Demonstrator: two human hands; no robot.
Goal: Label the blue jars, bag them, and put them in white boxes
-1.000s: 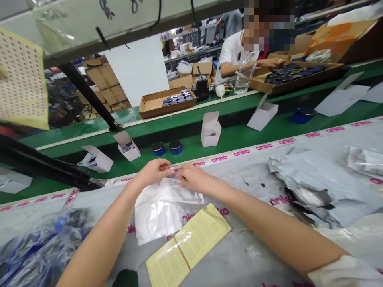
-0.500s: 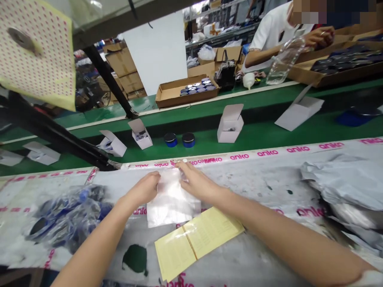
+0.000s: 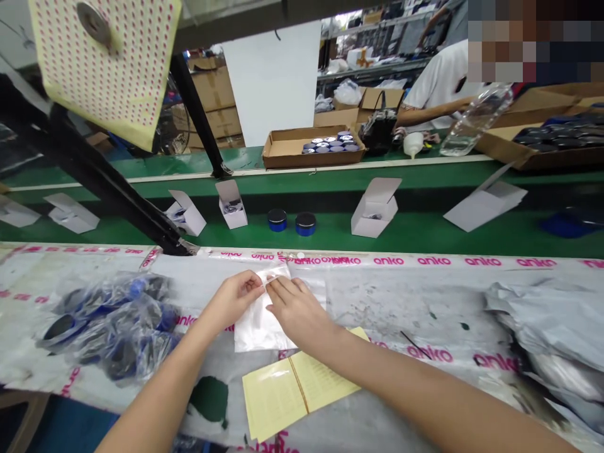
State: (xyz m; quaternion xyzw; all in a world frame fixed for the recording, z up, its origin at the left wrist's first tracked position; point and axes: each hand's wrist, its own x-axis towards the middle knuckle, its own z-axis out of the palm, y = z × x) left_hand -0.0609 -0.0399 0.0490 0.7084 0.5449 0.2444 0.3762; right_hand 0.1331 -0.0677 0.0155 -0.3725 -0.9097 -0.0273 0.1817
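Note:
A thin, shiny clear plastic bag [image 3: 257, 330] lies flat on the covered table in front of me. My left hand [image 3: 236, 297] is closed, pinching the bag's upper part between thumb and fingertips. From the other side my right hand [image 3: 298, 314] reaches over the bag, its fingers drawn together at the same spot, almost touching the left fingertips. Its palm hides part of the bag. Just below, a stack of yellow printed slips [image 3: 278, 396] with a brown band round it lies partly under my right forearm.
Blue items in clear bags [image 3: 117, 327] are piled at left. Grey plastic bags [image 3: 552, 321] lie at right. Beyond, a green conveyor [image 3: 425, 229] carries open white boxes [image 3: 376, 207] and two blue black-lidded jars [image 3: 306, 224]. A slanted black post [image 3: 136, 201] stands left. A co-worker [image 3: 438, 82] sits across.
My hands have come together at the bag's upper part; before, they were apart on its two sides. The right hand has moved left and down. The camera view has shifted.

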